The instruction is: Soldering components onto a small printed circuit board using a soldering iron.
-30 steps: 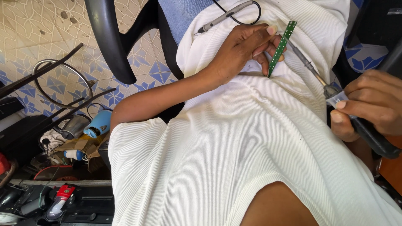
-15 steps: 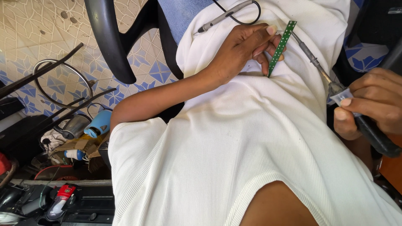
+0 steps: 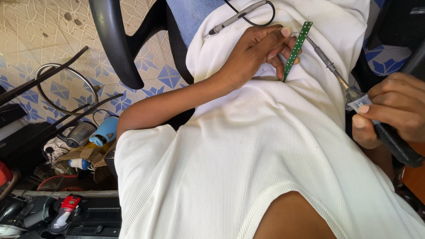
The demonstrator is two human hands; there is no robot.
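Note:
My left hand rests on my lap over my white shirt and pinches a narrow green circuit strip between thumb and fingers. My right hand at the right edge grips the black handle of a soldering iron. Its metal shaft reaches up and left, and the tip ends beside the green strip. The fingers of the right hand also press a small white piece against the iron's collar.
A grey pen-shaped probe with a black cable lies on my lap above the left hand. A black chair armrest curves at upper left over patterned floor tiles. Tools, a blue-capped item and wire loops clutter the floor at left.
My right hand has shifted slightly on the iron's handle. The left hand and the green strip stay where they were.

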